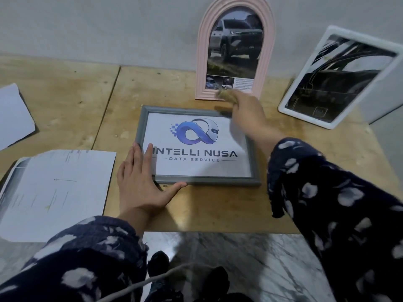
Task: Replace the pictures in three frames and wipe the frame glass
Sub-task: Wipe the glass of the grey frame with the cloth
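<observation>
A grey frame (197, 180) lies flat on the wooden table (209, 210), holding a sheet with a blue logo and the words "INTELLI NUSA". My left hand (139, 182) presses flat on its lower left corner, fingers straight, thumb along the bottom edge. My right hand (246, 114) is blurred over the frame's upper right corner and grips what looks like a small tan cloth (226, 94). A pink arched frame (201, 62) with a truck picture stands against the wall. To the right, a white frame (305, 83) with a dark picture leans tilted.
Loose sheets of paper lie on the left: a large one (56, 192) by the front edge and another (15, 116) further back. A grey wall (109, 25) closes the table's far side. Below the front edge are marble floor (250, 264) and a grey cable (157, 280).
</observation>
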`<action>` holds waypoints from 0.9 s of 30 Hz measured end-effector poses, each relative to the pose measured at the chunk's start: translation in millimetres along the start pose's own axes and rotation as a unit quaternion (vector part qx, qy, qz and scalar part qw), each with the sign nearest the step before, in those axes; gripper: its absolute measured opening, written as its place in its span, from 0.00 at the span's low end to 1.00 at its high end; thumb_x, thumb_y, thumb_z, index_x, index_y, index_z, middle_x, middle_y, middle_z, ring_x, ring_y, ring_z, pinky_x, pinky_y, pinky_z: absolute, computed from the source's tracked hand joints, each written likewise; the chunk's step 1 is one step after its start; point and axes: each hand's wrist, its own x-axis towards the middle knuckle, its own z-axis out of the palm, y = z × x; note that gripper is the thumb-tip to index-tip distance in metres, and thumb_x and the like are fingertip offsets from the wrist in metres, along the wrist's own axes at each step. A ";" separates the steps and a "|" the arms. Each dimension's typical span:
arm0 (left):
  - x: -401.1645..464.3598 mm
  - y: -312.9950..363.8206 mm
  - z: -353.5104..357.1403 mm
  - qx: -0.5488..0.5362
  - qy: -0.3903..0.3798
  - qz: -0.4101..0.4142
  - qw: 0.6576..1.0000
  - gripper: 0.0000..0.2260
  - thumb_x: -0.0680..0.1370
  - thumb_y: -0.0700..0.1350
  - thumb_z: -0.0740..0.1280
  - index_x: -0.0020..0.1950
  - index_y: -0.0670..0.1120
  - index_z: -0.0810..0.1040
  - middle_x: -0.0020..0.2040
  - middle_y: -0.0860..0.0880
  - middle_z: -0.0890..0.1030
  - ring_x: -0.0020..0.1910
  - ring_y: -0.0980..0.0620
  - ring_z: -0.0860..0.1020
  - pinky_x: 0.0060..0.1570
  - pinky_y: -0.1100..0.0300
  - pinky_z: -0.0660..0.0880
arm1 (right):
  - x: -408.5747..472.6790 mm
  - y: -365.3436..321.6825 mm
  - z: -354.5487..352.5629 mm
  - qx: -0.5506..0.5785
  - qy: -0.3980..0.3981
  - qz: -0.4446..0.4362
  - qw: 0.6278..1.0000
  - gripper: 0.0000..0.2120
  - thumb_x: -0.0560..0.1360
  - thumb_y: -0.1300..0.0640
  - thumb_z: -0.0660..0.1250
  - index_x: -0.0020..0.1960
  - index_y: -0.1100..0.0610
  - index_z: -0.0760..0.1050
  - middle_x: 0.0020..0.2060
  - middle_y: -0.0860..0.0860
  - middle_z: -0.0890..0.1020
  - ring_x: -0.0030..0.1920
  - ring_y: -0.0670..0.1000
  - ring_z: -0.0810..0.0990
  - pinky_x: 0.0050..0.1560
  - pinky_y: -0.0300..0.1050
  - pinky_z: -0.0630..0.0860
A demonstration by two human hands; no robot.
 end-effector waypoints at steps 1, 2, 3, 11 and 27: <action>0.0 -0.1 -0.2 0.003 0.000 -0.002 1.000 0.53 0.62 0.81 0.53 0.78 0.49 0.55 0.78 0.42 0.56 0.78 0.46 0.53 0.73 0.45 0.55 | -4.7 12.3 14.6 -0.034 -0.034 0.001 0.999 0.23 0.77 0.68 0.54 0.66 0.52 0.74 0.60 0.47 0.78 0.53 0.43 0.78 0.54 0.30 0.68; 0.2 -0.4 -0.4 0.006 0.000 -0.003 1.000 0.53 0.62 0.81 0.53 0.78 0.49 0.55 0.78 0.42 0.57 0.78 0.46 0.53 0.73 0.45 0.55 | -11.8 21.5 28.5 -0.075 -0.065 -0.005 0.995 0.23 0.76 0.68 0.55 0.67 0.52 0.73 0.63 0.49 0.77 0.58 0.48 0.77 0.60 0.35 0.68; 0.9 -0.2 -0.4 0.009 0.000 -0.002 1.000 0.53 0.62 0.80 0.54 0.78 0.48 0.55 0.78 0.41 0.57 0.77 0.46 0.54 0.73 0.44 0.55 | -16.2 30.2 39.3 -0.106 -0.085 -0.004 0.991 0.25 0.75 0.69 0.55 0.68 0.53 0.72 0.66 0.51 0.75 0.64 0.52 0.74 0.65 0.40 0.67; -0.8 0.7 -0.3 0.019 0.002 -0.003 1.000 0.54 0.62 0.80 0.54 0.78 0.47 0.56 0.77 0.41 0.59 0.77 0.45 0.55 0.73 0.44 0.55 | -64.3 50.8 53.7 -0.115 0.024 -0.103 0.988 0.20 0.68 0.71 0.58 0.56 0.62 0.80 0.48 0.59 0.84 0.44 0.61 0.82 0.46 0.50 0.79; -0.3 -0.5 -2.9 0.024 -0.007 0.001 1.000 0.54 0.62 0.79 0.55 0.78 0.46 0.55 0.78 0.41 0.58 0.77 0.46 0.55 0.73 0.45 0.53 | -115.0 35.7 12.5 -0.056 -0.158 0.007 0.986 0.18 0.76 0.66 0.58 0.61 0.54 0.78 0.54 0.53 0.82 0.54 0.55 0.78 0.46 0.38 0.70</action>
